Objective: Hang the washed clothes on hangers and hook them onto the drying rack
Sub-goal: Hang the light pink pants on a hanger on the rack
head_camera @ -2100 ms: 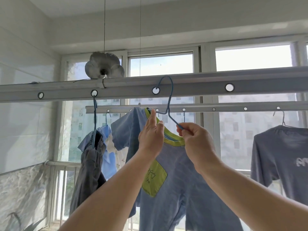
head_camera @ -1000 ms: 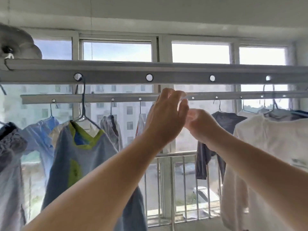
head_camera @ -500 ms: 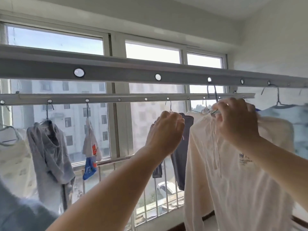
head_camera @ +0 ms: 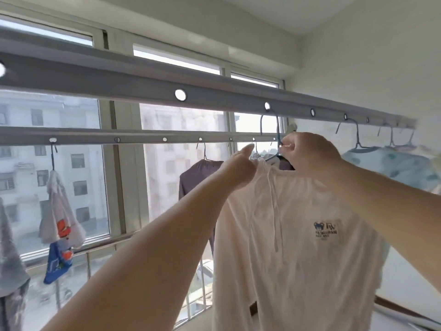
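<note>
Carefully, my right hand (head_camera: 307, 151) pinching the hanger (head_camera: 274, 139) neck and left hand (head_camera: 238, 167) gripping the shirt (head_camera: 298, 247) shoulder, I should keep it level under the rail (head_camera: 214, 96).

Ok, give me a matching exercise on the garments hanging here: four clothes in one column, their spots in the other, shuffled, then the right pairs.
Things:
1. white hoodie
2. purple-grey garment
3. light blue patterned garment
4. small white and orange garment

Places:
A. on the far rail, left, by the window
B. on the near rail, right of the white hoodie
C. on the far rail, just left of the left hand
D. on the hanger held by the right hand

Pairs: 1-D, 2-C, 3-B, 4-A
</note>
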### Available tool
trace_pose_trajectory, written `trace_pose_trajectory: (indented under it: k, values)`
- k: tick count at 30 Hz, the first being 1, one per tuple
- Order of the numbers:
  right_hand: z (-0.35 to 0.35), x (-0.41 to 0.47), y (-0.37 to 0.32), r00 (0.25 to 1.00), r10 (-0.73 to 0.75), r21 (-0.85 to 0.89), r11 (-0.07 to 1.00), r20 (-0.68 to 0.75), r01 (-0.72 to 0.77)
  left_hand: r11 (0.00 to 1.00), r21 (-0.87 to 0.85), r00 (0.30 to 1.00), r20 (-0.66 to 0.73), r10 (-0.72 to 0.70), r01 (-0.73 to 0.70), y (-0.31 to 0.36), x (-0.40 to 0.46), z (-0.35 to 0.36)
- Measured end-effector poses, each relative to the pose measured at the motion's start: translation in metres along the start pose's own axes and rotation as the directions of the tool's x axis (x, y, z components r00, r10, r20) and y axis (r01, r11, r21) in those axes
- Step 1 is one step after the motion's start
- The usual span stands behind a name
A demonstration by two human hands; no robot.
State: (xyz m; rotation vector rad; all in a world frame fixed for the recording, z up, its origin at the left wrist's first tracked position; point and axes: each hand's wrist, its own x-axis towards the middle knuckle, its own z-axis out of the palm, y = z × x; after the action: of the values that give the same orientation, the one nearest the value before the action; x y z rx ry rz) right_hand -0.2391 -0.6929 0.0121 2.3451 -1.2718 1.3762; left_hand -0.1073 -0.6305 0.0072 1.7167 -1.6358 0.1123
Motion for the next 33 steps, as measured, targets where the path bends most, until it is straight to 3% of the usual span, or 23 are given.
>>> trace_pose_trajectory:
  k: [3, 8, 11, 14, 18, 22, 24, 27, 30, 33]
  values:
    - [0.006, 0.012, -0.003, 0.998, 0.011, 0.109, 0.994, 0.068, -0.018, 0.999, 0.006, 0.996, 0.080, 0.032, -0.033, 0.003, 0.019, 0.006]
    - [0.016, 0.018, 0.005, 1.000, -0.010, 0.011, 1.000, -0.015, 0.010, 0.987, -0.157, 0.998, 0.054, -0.027, 0.035, 0.003, 0.038, 0.014]
    - [0.018, 0.026, 0.014, 0.998, -0.056, 0.054, 0.997, -0.017, 0.057, 0.988, -0.115, 0.988, 0.132, -0.083, 0.099, 0.004, 0.052, 0.008]
    - [0.019, 0.032, 0.019, 0.997, -0.074, 0.099, 0.992, 0.003, 0.073, 0.974, -0.180, 0.968, 0.232, -0.092, 0.136, -0.003, 0.063, 0.005]
    - [0.019, 0.034, 0.028, 0.992, -0.124, 0.159, 0.979, -0.011, 0.124, 0.932, -0.251, 0.898, 0.416, -0.142, 0.263, -0.017, 0.074, 0.015]
    - [0.017, 0.035, 0.037, 0.988, -0.150, 0.173, 0.973, -0.023, 0.152, 0.925, -0.234, 0.868, 0.470, -0.161, 0.298, -0.021, 0.080, 0.028]
    - [0.016, 0.034, 0.041, 0.987, -0.158, 0.169, 0.972, -0.036, 0.162, 0.951, -0.161, 0.854, 0.498, -0.152, 0.263, -0.027, 0.081, 0.028]
    - [0.013, 0.033, 0.047, 0.985, -0.166, 0.168, 0.971, -0.042, 0.171, 0.980, 0.160, 0.873, 0.455, -0.177, 0.116, -0.040, 0.083, 0.026]
    - [0.011, 0.031, 0.051, 0.987, -0.152, 0.144, 0.977, -0.043, 0.157, 0.952, 0.300, 0.939, 0.307, -0.153, 0.057, -0.042, 0.083, 0.017]
    - [0.007, 0.030, 0.050, 0.991, -0.130, 0.082, 0.988, -0.041, 0.133, 0.849, 0.518, 0.994, 0.084, 0.065, -0.100, -0.032, 0.077, -0.001]
